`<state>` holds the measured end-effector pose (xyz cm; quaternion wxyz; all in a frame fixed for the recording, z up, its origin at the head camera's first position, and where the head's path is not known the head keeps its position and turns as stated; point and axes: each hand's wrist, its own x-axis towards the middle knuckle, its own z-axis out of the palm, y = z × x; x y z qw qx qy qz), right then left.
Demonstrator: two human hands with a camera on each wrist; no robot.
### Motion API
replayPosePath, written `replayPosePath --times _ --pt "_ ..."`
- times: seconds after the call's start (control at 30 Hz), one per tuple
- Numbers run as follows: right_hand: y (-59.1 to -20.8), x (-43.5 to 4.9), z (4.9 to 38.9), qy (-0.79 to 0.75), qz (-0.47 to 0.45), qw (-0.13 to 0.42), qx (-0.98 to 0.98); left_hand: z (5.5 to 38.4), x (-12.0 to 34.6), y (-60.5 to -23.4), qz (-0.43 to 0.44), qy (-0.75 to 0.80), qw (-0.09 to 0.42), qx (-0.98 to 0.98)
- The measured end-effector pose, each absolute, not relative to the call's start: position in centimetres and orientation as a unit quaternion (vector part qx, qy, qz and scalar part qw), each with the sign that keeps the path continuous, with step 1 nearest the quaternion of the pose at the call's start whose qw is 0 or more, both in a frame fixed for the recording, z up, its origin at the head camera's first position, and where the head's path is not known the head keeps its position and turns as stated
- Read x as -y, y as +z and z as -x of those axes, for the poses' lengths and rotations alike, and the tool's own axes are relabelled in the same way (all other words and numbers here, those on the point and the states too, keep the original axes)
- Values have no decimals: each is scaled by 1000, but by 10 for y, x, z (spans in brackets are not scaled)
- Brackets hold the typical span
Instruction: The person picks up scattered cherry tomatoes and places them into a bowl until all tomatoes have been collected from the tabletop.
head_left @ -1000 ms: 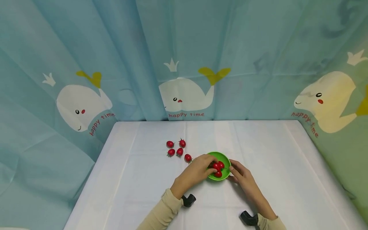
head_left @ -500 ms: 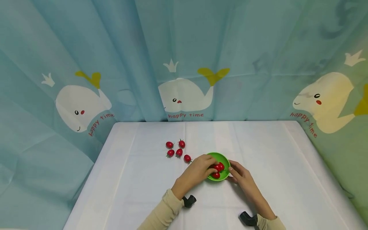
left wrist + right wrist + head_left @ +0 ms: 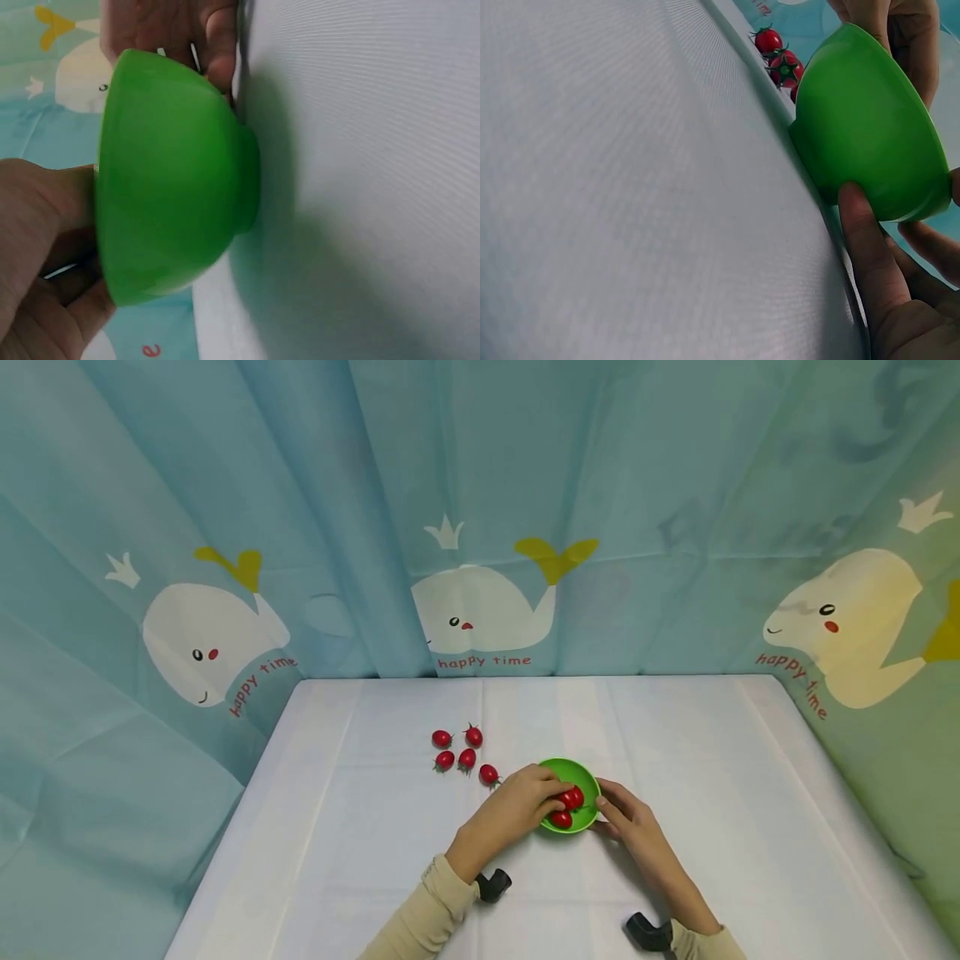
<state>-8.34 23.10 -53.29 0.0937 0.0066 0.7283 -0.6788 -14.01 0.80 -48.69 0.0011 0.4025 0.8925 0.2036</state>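
A small green bowl point(image 3: 581, 775) stands on the table, with several red cherry tomatoes point(image 3: 561, 819) inside. My left hand point(image 3: 516, 802) reaches over its left rim; thumb and fingers close around a cherry tomato in the bowl, mostly covered by the fingers. In the left wrist view, the bowl's wall point(image 3: 169, 180) hides those fingertips and the tomatoes. My right hand point(image 3: 637, 827) holds the bowl's right side, thumb at the rim and fingers lower down. The right wrist view shows one finger point(image 3: 862, 232) against the bowl's underside, near its foot.
Several more cherry tomatoes point(image 3: 467, 760) with green stems lie on the white tablecloth point(image 3: 375, 843), left of and behind the bowl. A blue curtain with whale prints point(image 3: 487, 610) hangs behind the table. Black wrist devices point(image 3: 648, 932) sit at both cuffs.
The front cherry tomato in the bowl has shifted slightly left, and the left fingers have moved a little among the tomatoes. The right hand keeps its hold on the bowl.
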Motion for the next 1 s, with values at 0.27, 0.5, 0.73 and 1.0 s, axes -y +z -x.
replayPosePath --times 0.27,0.5,0.73,1.0 --pt "-529 -233 82 -681 -18 96 -726 140 -10 -487 -401 227 -6 -887" --pt "-531 -232 82 -679 -22 95 -728 142 -7 -486 -404 234 -11 -884" --pt "-533 -230 84 -680 -24 95 -727 144 -1 -483 -385 263 8 -885" --pt "-532 -229 84 -678 -35 94 -729 153 13 -481 -349 314 6 -883"
